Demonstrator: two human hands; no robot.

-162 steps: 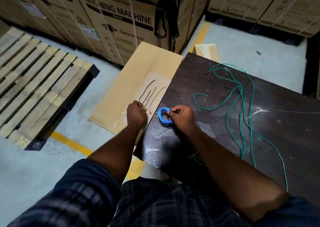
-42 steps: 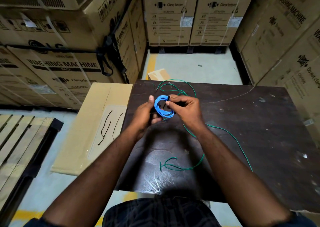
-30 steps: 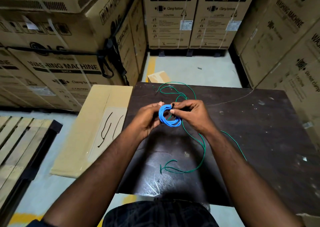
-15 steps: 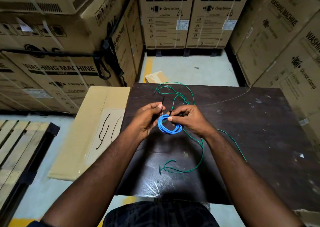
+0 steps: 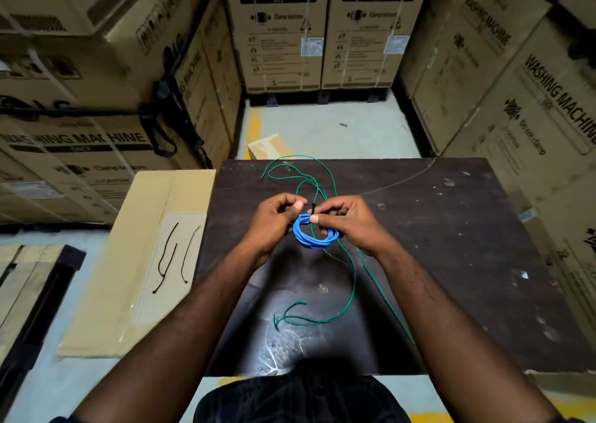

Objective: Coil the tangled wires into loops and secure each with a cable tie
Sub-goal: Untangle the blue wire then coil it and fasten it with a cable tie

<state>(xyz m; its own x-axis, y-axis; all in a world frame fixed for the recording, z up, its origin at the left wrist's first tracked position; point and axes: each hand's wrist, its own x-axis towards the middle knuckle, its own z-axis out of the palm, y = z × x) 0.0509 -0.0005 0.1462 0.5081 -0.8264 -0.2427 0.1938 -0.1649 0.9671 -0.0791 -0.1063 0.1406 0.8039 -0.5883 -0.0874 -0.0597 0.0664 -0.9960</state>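
Blue coil [image 5: 314,237]: over the table's [image 5: 467,261] middle, loops bunched for the cable tie [image 5: 312,208].
Right hand [image 5: 351,226]: pinches coil, steadying it.
Left hand [image 5: 274,222]: curled, apparently pinching the tie's tail.
Green wire [image 5: 353,280]: loose beneath, waiting.

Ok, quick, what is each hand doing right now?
Left hand: pinching the black cable tie, it seems.
Right hand: gripping the blue wire coil.
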